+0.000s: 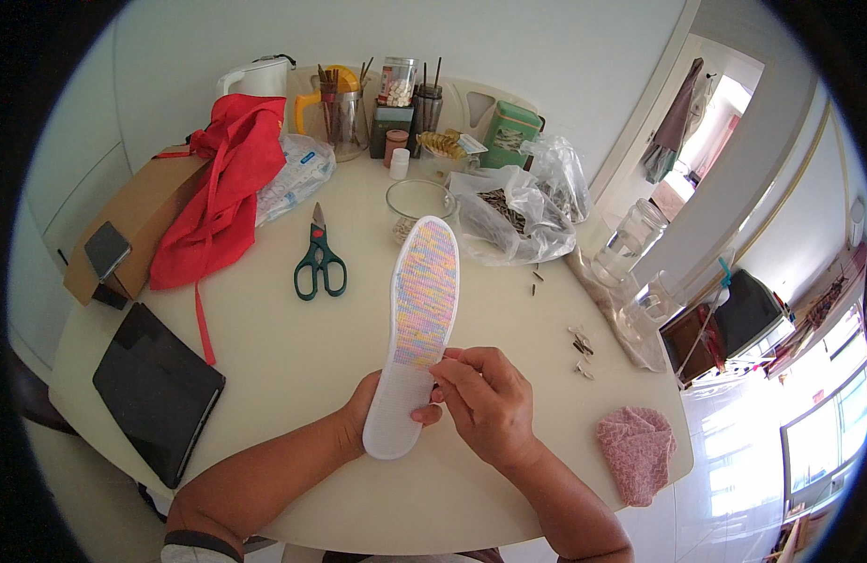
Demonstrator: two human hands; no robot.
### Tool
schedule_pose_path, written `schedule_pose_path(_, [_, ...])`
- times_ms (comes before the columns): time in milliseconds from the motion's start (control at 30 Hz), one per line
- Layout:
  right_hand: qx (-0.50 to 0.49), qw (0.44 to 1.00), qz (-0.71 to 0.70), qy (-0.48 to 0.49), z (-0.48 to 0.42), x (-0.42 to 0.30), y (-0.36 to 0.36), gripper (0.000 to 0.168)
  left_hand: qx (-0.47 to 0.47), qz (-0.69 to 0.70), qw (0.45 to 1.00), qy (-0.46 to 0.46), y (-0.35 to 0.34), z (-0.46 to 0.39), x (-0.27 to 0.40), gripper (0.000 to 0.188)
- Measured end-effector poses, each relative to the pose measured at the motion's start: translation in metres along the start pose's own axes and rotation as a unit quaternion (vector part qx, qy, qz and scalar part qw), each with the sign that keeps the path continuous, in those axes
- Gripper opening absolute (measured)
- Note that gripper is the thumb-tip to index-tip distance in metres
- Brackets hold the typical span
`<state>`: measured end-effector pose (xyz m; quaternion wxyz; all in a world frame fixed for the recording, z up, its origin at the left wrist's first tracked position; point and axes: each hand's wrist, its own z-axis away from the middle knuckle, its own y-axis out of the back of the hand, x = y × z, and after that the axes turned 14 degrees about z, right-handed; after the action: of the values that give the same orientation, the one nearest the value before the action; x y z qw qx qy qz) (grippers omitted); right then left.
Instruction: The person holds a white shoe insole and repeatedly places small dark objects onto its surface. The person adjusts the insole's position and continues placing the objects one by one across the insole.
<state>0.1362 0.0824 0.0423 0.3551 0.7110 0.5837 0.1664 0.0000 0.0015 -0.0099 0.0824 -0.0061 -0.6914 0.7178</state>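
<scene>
A white shoe insole [425, 302] stands tilted up above the table, its upper part covered in pink, yellow and blue stitching, its heel part plain white mesh. My left hand [366, 408] grips it from behind, with fingertips showing at the right edge of the heel part. At that same edge, beside the lower border of the stitching, my right hand [486, 401] has thumb and forefinger pinched together. Whether a needle or thread is between them is too small to tell. Green-handled scissors [320, 257] lie on the table beyond my left forearm.
On the table [300, 352] are a black folder-like object [159, 394], a red cloth bag [222, 190] over a cardboard box [145, 211], a glass bowl [398, 200], plastic bags of seeds [511, 218], glass jars [629, 243] and a pink cloth [637, 450]. Seed shells [581, 345] lie at right.
</scene>
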Motion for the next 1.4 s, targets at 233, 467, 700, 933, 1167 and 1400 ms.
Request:
schedule_pose_path(233, [0.016, 0.998, 0.045, 0.035, -0.002, 0.000, 0.003, 0.021, 0.004, -0.044, 0.999, -0.025, -0.004, 0.001, -0.001, 0.029])
schedule_pose_path(467, [-0.008, 0.997, -0.038, -0.065, -0.004, 0.004, 0.004, 0.014, 0.019, -0.066, 0.995, -0.074, -0.010, -0.004, -0.004, 0.019])
schedule_pose_path(700, [-0.106, 0.909, -0.265, -0.304, 0.001, 0.017, -0.008, 0.015, 0.127, -0.187, 0.957, -0.184, -0.014, -0.009, -0.010, 0.020])
schedule_pose_path(933, [-0.179, 0.631, -0.586, -0.475, 0.000, 0.034, -0.007, 0.027, 0.182, -0.383, 0.866, -0.264, -0.019, -0.007, -0.009, 0.017])
schedule_pose_path(1167, [-0.050, 0.948, -0.179, -0.258, -0.002, 0.023, -0.006, 0.025, 0.189, -0.463, 0.812, -0.301, -0.012, -0.005, -0.008, 0.013])
schedule_pose_path(1400, [-0.017, 0.999, 0.032, -0.035, 0.002, 0.024, -0.010, 0.014, 0.153, -0.404, 0.867, -0.249, -0.018, -0.005, -0.011, 0.022])
